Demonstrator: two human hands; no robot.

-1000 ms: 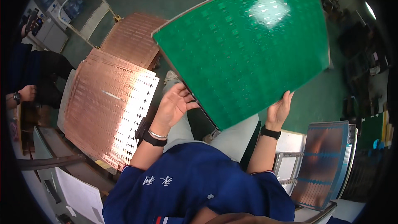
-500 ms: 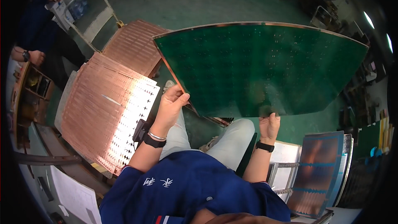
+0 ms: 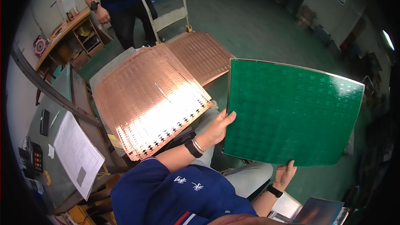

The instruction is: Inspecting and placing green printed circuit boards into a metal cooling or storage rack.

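Note:
A large green panel (image 3: 291, 112), like a circuit board sheet with rows of small marks, is held up in front of me to the right. My left hand (image 3: 221, 126) grips its left edge, thumb on the near face. At the bottom edge, my right hand (image 3: 285, 174) pinches the panel; the fingers behind it are partly hidden. Left of my left hand lies a stack of copper-coloured perforated sheets (image 3: 137, 87), shining brightly along its near side. A thin pale pen-like stick (image 3: 162, 92) rests on the stack.
Beyond the stack, more copper sheets (image 3: 200, 54) lie by a hand trolley's handle (image 3: 171, 18). A person (image 3: 121, 8) stands behind it. To my left a desk holds a paper sheet (image 3: 77, 154) and a telephone (image 3: 35, 154). Dark panels (image 3: 318, 212) stand at the lower right.
The view has swung to the left. The green panel is turned more squarely toward me and shows brighter. Both hands keep their hold on it.

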